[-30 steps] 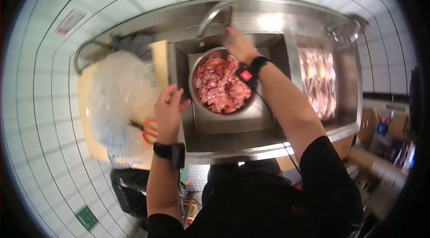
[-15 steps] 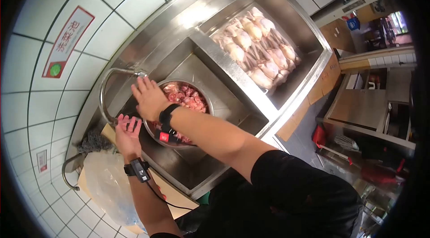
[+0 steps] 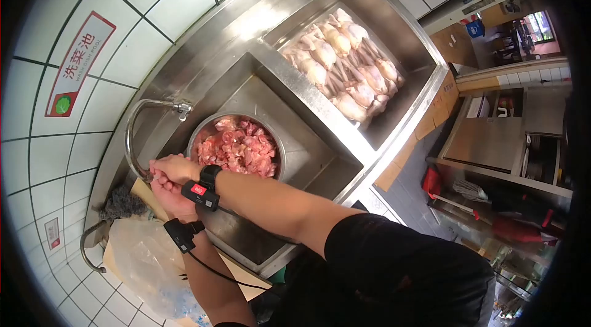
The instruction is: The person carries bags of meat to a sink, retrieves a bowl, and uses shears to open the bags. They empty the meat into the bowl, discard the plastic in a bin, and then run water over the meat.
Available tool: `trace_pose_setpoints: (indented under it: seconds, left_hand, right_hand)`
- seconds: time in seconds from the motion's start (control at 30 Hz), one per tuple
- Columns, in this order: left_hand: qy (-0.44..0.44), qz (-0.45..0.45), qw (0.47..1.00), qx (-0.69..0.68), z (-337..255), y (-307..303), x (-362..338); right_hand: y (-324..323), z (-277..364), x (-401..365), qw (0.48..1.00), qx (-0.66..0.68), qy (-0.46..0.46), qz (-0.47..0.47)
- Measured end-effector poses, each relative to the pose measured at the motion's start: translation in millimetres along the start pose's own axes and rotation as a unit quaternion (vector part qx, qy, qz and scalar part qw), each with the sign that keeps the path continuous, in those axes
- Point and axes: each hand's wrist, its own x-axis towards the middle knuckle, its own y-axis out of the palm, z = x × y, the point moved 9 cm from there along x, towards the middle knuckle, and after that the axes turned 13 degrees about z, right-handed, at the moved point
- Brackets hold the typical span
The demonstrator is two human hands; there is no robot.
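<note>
My right hand (image 3: 176, 168) and my left hand (image 3: 170, 199) press together at the outlet end of the curved faucet (image 3: 130, 132), over the left edge of the sink basin. The right hand's curled fingers meet those of the left, which are partly hidden. Whether water runs between them cannot be made out. Beside the hands, a round metal bowl (image 3: 278, 142) stands in the basin, heaped with chopped raw meat (image 3: 239, 148). Neither hand touches the meat. Both wrists wear black straps with small devices.
Whole plucked chickens (image 3: 351, 62) lie in rows in the right basin, past the metal divider (image 3: 314, 96). Left of the sink are a dark scouring pad (image 3: 122, 204), a clear plastic bag (image 3: 138, 253) and a second faucet (image 3: 86, 247). A shelf unit (image 3: 492, 136) stands at right.
My right hand has moved from above the bowl, fingers spread, down and left onto my left hand. The left hand's fingers have curled. The view has shifted slightly, uncovering the bowl.
</note>
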Motion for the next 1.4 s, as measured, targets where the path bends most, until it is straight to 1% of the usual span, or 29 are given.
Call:
trace_pose_setpoints:
  seconds: [0.03,0.07,0.1,0.13,0.17,0.2,0.23,0.27,0.3,0.43,0.47,0.5,0.57,0.63,0.67,0.77,0.83,0.93,0.97,1.03,1.07,1.1,1.13,1.17,1.2,1.23,1.3,1.37,1.4]
  left_hand:
    - [-0.045,0.011,0.999,0.016,5.5,0.6,-0.1]
    - [-0.043,0.010,0.999,0.016,6.6,-7.0,3.1]
    - [-0.060,0.016,0.998,0.011,14.0,-15.2,8.3]
    - [-0.077,0.023,0.997,0.006,19.3,-23.8,10.2]
    - [-0.076,0.022,0.997,0.006,17.1,-23.7,10.2]
    - [-0.065,0.027,0.997,0.007,13.8,-22.2,11.2]
    - [-0.055,0.032,0.998,0.008,10.8,-20.8,11.6]
    - [-0.045,0.036,0.998,0.009,8.0,-19.1,11.2]
    - [-0.035,0.040,0.999,0.010,5.0,-17.8,9.9]
    - [0.020,-0.004,0.999,-0.025,-6.6,1.7,-3.8]
    - [0.021,-0.005,0.999,-0.023,-10.1,11.4,-8.7]
    - [0.005,-0.021,0.999,-0.035,-10.9,18.0,-15.0]
    - [-0.008,-0.041,0.998,-0.047,-10.0,-5.6,-18.8]
    - [-0.043,0.238,0.944,-0.225,-3.9,-22.1,-9.8]
    - [-0.040,0.239,0.944,-0.224,-6.5,-26.0,-9.2]
    - [-0.070,0.186,0.972,-0.126,-1.3,-23.6,-15.2]
    - [-0.041,-0.038,0.998,-0.014,-9.3,4.0,-30.2]
    - [0.015,-0.079,0.991,-0.107,-14.9,35.5,-38.0]
    - [0.017,0.154,0.976,-0.154,-12.5,-4.1,-27.2]
    - [-0.074,0.151,0.979,-0.117,-9.5,-5.3,-54.0]
    - [-0.057,0.007,0.998,-0.028,-16.0,-10.2,-67.5]
    - [-0.040,-0.140,0.988,0.056,-25.1,-14.2,-88.9]
    - [-0.026,-0.164,0.984,0.061,-28.4,-21.7,-106.4]
    - [-0.022,-0.177,0.974,0.142,-33.9,-31.4,-121.4]
    - [-0.023,-0.188,0.957,0.220,-39.6,-41.0,-135.3]
    - [-0.018,-0.205,0.953,0.221,-42.2,-51.4,-152.9]
    - [-0.044,-0.185,0.916,0.354,-44.2,-61.6,-188.6]
    - [-0.048,-0.210,0.896,0.389,-39.7,-92.1,-230.9]
    - [-0.091,-0.235,0.845,0.471,-36.8,-104.3,-252.1]
  right_hand:
    - [6.6,20.2,-16.5,0.981,-0.190,-0.035,-0.020]
    - [17.2,35.9,-26.0,0.925,-0.373,-0.068,-0.037]
    - [4.6,20.8,-14.6,0.924,-0.374,-0.066,-0.035]
    - [10.0,32.1,-16.8,0.803,-0.553,-0.208,-0.081]
    - [26.5,34.6,-27.1,0.625,-0.693,-0.337,-0.123]
    - [30.5,37.6,-34.4,0.641,-0.702,-0.278,-0.137]
    - [41.2,46.3,-45.9,0.641,-0.702,-0.278,-0.137]
    - [28.6,42.4,-40.3,0.786,-0.581,-0.191,-0.089]
    - [21.0,26.6,-34.9,0.896,-0.433,-0.093,-0.038]
    - [12.3,10.4,1.2,0.907,-0.390,-0.156,0.033]
    - [-2.4,-2.6,6.4,0.979,-0.178,-0.097,0.001]
    - [-4.0,-18.9,6.3,0.998,0.044,-0.031,-0.030]
    - [-4.0,-10.8,-2.3,0.997,0.049,-0.040,-0.039]
    - [-2.6,-8.5,0.1,0.999,-0.045,-0.027,0.006]
    - [-7.1,-9.6,9.2,0.995,-0.065,-0.066,0.022]
    - [-10.0,-7.2,13.3,0.991,-0.068,-0.099,0.060]
    - [-14.8,-8.6,20.3,0.991,-0.064,-0.103,0.055]
    - [-7.7,7.7,8.4,0.992,-0.093,-0.075,0.040]
    - [1.2,13.3,-5.8,0.991,-0.124,-0.039,0.035]
    - [17.6,11.4,-17.6,0.982,-0.181,0.039,0.046]
    - [14.2,9.9,-9.3,0.981,-0.186,0.016,0.061]
    - [8.8,6.8,-0.2,0.979,-0.189,-0.007,0.075]
    - [4.2,10.0,2.0,0.985,-0.166,-0.040,0.035]
    - [-1.9,14.4,0.1,0.987,-0.144,-0.073,-0.009]
    - [-2.7,16.2,-4.3,0.986,-0.159,-0.049,-0.005]
    - [-2.6,19.2,-13.8,0.984,-0.175,-0.027,-0.004]
    - [1.7,38.1,-42.8,0.926,-0.365,0.007,-0.098]
    - [-21.9,50.0,-54.4,0.875,-0.456,0.012,-0.163]
    - [-29.5,70.1,-65.7,0.777,-0.584,-0.038,-0.231]
